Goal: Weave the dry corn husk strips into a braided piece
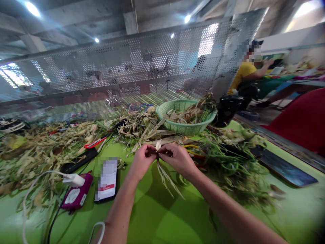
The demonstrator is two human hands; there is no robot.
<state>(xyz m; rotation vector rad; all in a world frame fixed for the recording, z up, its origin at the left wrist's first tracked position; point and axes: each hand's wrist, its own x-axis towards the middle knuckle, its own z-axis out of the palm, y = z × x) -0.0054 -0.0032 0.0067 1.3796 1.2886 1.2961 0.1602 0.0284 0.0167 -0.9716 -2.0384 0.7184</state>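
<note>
Above the green tabletop (152,217), my left hand (142,162) and my right hand (179,160) meet at fingertip level. Both are closed in a pinch on a small bundle of dried husk strips (165,178). A pale tip sticks up between the fingers, while long thin ends hang below them. A dark spot shows at the pinch, too small to make out. Just beyond my hands lie dried husks and stalks (144,123), with a light green plastic basket (186,129) holding more dried leaves behind them.
To the left are a lit phone (108,183), a maroon power strip (78,195) with a white charger (74,180), and a red cutter (95,142). Greener stems (223,162) and a dark phone (286,166) lie right. A perforated metal partition (122,71) stands behind; a person in yellow (245,73) sits beyond.
</note>
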